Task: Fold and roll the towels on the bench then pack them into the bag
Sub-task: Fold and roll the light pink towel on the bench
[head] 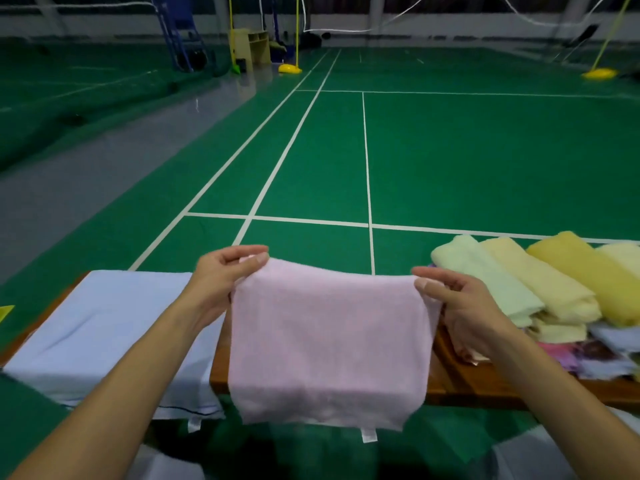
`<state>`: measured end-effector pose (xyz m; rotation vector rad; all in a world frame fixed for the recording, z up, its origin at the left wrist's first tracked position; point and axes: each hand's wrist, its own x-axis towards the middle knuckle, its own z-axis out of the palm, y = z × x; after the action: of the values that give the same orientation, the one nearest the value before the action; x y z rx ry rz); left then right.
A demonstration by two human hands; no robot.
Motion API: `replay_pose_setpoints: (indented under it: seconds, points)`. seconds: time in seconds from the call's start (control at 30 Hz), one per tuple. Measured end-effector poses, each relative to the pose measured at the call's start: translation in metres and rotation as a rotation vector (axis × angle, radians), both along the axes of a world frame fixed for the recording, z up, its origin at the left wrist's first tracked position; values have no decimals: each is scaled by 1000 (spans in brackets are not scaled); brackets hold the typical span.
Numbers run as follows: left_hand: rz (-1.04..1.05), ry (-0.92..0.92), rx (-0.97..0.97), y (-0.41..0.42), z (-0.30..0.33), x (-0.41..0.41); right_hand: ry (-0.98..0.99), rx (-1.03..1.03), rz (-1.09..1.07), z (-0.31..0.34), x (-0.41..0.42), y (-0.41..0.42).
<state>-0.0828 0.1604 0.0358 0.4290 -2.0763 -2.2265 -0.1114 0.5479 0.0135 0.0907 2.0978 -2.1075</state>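
A pink towel [329,344] hangs folded in front of me, above the wooden bench [460,382]. My left hand [221,275] pinches its top left corner and my right hand [457,303] pinches its top right corner. The towel's lower edge, with a small white tag, hangs past the bench's near edge. A light blue towel [104,327] lies spread flat on the bench to the left. On the right of the bench lies a heap of towels [540,282] in pale green, cream and yellow. No bag is in view.
The bench stands at the edge of a green badminton court [450,150] with white lines. Under the heap on the right lie more cloths [595,355], pale blue and patterned. Yellow net-post bases [599,73] and a small cabinet [254,46] stand far off.
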Motion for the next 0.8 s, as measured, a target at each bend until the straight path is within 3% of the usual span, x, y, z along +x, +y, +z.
replay_pose_setpoints:
  seconds: [0.17,0.3,0.47,0.57,0.67,0.8]
  points:
    - [-7,152,-64,-11,51,-2,158,-78,32,49,-6,-2]
    - [-22,240,-54,-21,89,-7,285,-24,43,87,-21,-7]
    - [-72,265,-191,-30,124,-8,244,-20,141,128,-34,-10]
    - [-139,232,-301,-37,129,-4,187,124,237,140,-36,-5]
    - [-182,177,-540,-46,128,-3,222,381,316,143,-35,0]
    - [-193,137,-833,-48,126,-12,227,550,336,137,-38,-1]
